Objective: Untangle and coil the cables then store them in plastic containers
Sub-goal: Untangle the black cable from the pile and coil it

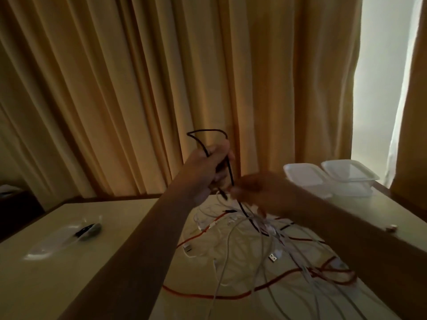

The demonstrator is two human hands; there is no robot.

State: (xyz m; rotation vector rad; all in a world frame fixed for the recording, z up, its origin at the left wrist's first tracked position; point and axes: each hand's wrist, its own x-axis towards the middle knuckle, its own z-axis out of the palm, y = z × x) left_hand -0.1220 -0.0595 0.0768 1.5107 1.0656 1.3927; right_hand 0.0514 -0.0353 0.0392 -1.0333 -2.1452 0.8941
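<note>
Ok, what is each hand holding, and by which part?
The left hand grips the black cable by its gathered loops, which stick up above the fist. The right hand is blurred beside the cable's trailing strand; a pinch cannot be confirmed.

Right hand (256, 192) motion-blurred; cable tangle (265, 262) cut off bottom edge.

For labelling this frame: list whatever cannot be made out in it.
Head view only.
Right hand: motion-blurred; whether it pinches the black cable is unclear.
Left hand: its fingers hide how many loops it grips.
Cable tangle: right forearm covers part, bottom edge cuts the rest.
Plastic containers: contents lost in dimness.
Dark object in clear wrap: too dim to identify.
</note>
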